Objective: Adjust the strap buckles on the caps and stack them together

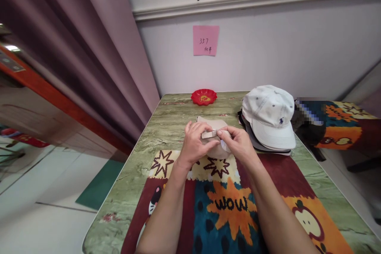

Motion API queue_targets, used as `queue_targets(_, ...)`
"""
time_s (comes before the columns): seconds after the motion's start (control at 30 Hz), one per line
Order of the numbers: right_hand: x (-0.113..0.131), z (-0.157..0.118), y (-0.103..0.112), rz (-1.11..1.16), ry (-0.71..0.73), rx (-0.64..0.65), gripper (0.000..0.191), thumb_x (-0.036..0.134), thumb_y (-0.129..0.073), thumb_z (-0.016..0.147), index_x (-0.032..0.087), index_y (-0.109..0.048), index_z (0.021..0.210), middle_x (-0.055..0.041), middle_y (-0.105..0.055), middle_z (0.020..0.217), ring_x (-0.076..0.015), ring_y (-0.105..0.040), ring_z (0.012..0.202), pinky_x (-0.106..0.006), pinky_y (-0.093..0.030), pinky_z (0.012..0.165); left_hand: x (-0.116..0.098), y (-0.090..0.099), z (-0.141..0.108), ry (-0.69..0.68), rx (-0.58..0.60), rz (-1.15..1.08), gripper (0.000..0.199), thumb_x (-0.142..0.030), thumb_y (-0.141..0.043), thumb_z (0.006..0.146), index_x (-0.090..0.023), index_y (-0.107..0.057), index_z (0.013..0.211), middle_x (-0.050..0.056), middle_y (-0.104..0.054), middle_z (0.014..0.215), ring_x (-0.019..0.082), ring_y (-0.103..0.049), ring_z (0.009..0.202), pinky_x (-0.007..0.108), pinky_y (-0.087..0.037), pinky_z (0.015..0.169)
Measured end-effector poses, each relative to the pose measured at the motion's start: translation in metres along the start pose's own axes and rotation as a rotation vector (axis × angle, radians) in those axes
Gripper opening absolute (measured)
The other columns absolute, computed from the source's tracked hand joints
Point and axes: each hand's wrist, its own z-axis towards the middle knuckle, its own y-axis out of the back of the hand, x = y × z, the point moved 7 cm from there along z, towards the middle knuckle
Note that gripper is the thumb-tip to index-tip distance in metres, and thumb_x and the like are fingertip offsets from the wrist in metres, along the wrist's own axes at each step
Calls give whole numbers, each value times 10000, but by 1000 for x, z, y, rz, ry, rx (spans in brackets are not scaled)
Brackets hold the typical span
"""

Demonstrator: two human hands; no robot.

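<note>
Both of my hands are on a beige cap (219,151) over the middle of the table. My left hand (195,143) pinches one end of its narrow back strap (207,135), with the thumb below and the fingers above. The other end is between the thumb and fingers of my right hand (239,143). A small fastener (214,133) on the strap shows between the two hands. Much of the cap is hidden behind my fingers. To the right, a white cap (268,117) with a small dark blue emblem tops a stack of darker caps (253,133).
A red scalloped dish (204,97) stands at the table's back edge. A colourful patterned mat (205,206) covers part of the green wood-look table (119,198). On the wall behind is a pink note (206,40). A purple curtain (119,43) hangs at the left.
</note>
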Motion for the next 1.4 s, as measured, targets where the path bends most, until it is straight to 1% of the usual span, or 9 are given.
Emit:
queue_targets(0.1,2,-1,0,13,-10,3,395,549,-625,886,185,-777,886,-52,-720,737,-199,-606,659,-283,-426,576,12,0,1,124,65,-189,487,-453,-803,773,-236,-646,1179,85,-724,1129,277,-640,1106,431,-389,1091)
queue_targets(0.2,6,-2,-1,36,0,10,360,524,-638,885,192,-777,881,-56,-737,771,-205,-621,685,-288,-432,595,17,-4,0,148,129,-274,320,-477,-684,881,-220,-716,1070,90,-730,1112,274,-634,1121,375,-436,1024)
queue_targets(0.33,12,-2,-1,-6,47,6,304,482,-648,888,207,-777,878,-63,-762,827,-220,-650,740,-300,-458,655,23,-7,-2,188,125,-347,278,-464,-700,861,-191,-735,897,86,-731,1080,271,-632,1114,351,-439,1012)
queue_targets(0.43,15,-2,-1,-36,82,16,278,451,-631,901,215,-775,873,-60,-771,849,-219,-659,760,-305,-470,695,25,-7,-3,224,123,-394,282,-452,-706,847,-175,-727,894,91,-724,1130,268,-637,1119,349,-434,1020)
queue_targets(0.63,16,-3,-3,-20,89,33,273,428,-609,908,212,-774,884,-53,-766,860,-225,-668,824,-290,-468,693,21,-4,-3,197,164,-403,258,-416,-673,866,-165,-720,906,101,-716,1136,276,-621,1182,350,-417,1059)
queue_targets(1.0,17,-2,-5,3,85,26,283,429,-614,905,194,-750,826,-40,-729,784,-193,-627,736,-279,-433,652,24,-5,-4,188,126,-423,236,-400,-672,883,-169,-712,853,102,-709,1135,259,-632,1140,348,-413,1056)
queue_targets(1.13,15,-2,3,39,53,72,319,483,-643,893,187,-761,872,-40,-715,789,-181,-597,706,-273,-421,621,30,-3,-6,269,115,-548,246,-413,-692,860,-169,-714,838,90,-714,1127,239,-644,1063,319,-449,971)
queue_targets(1.27,8,-1,16,95,-1,105,369,532,-653,885,176,-728,820,-24,-653,722,-156,-534,652,-274,-396,607,43,4,-7,350,99,-681,254,-417,-718,821,-165,-714,792,81,-734,1057,210,-646,952,284,-462,871)
queue_targets(1.4,7,-1,13,135,-10,174,370,538,-681,852,173,-733,821,-24,-655,745,-161,-536,676,-279,-401,623,51,6,-9,366,148,-710,254,-417,-711,827,-163,-721,828,52,-711,911,177,-610,834,262,-438,781)
